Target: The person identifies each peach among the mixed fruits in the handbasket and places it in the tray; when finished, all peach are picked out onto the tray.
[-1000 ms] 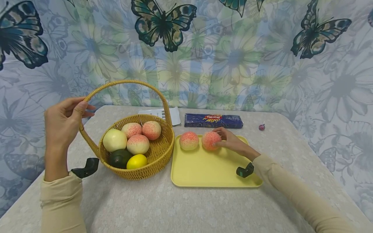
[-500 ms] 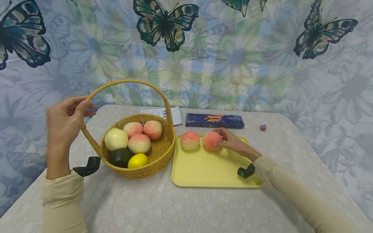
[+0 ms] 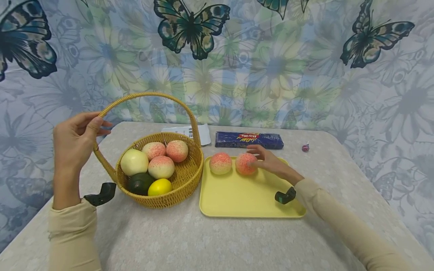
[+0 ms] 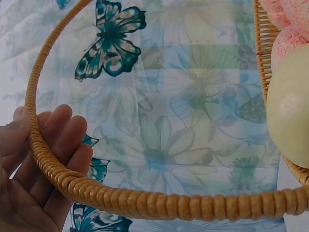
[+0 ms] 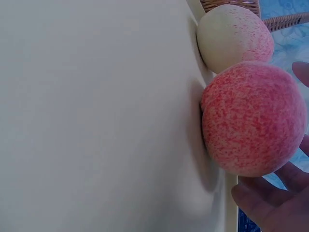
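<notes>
My left hand point(image 3: 76, 137) holds the arched handle point(image 3: 149, 96) of a wicker basket point(image 3: 176, 184) at its left side. In the left wrist view the handle point(image 4: 145, 203) runs between the thumb and fingers point(image 4: 63, 150). The basket holds three peaches, a pale round fruit point(image 3: 133, 162), a dark avocado point(image 3: 139, 183) and a lemon point(image 3: 159, 187). Two peaches sit on a yellow tray point(image 3: 237, 195). My right hand point(image 3: 262, 160) lies beside the right peach point(image 3: 245, 163), fingers spread and loose, only the lower fingertips point(image 5: 270, 203) touching the peach point(image 5: 248, 118).
Behind the tray lie a blue pasta packet point(image 3: 249, 139), a white paper point(image 3: 190, 132) and a small pink sweet point(image 3: 305, 148). A butterfly-print curtain hangs close behind the table. Bare tablecloth stretches in front of the basket and tray.
My right hand's fingers have loosened and spread off the right peach, which stays on the tray. The left hand keeps its hold on the handle.
</notes>
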Available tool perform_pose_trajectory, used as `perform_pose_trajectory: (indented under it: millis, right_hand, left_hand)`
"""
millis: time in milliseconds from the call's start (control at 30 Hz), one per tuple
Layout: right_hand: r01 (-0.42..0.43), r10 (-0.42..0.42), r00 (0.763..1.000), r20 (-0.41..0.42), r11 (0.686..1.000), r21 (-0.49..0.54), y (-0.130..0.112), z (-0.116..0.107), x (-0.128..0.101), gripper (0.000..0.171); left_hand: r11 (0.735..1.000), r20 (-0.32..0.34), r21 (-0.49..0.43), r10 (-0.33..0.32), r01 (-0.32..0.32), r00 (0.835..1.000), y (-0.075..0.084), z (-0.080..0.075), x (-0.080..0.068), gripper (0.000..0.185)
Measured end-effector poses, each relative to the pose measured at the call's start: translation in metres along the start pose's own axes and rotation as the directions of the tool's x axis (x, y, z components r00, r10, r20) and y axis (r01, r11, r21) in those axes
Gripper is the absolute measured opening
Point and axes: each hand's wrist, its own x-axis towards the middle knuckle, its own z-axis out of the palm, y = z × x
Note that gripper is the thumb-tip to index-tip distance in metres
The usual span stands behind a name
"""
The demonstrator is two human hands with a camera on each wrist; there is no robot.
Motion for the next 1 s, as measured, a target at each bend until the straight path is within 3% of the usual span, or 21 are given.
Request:
perform_pose_trajectory:
  millis: [533, 1000]
  right_hand:
    - [0.116, -0.114, 0.992, -0.051, 0.993, 0.035, -0.038, 0.011, 0.013, 0.060]
    - [0.257, -0.255, 0.964, 0.079, 0.966, -0.008, -0.081, 0.044, 0.034, 0.057]
  left_hand:
    - [1.000, -0.005, 0.000, -0.004, 0.004, 1.000, -0.001, -0.001, -0.001, 0.032]
    - [1.000, -0.002, -0.011, -0.010, 0.010, 1.000, 0.001, 0.000, 0.000, 0.032]
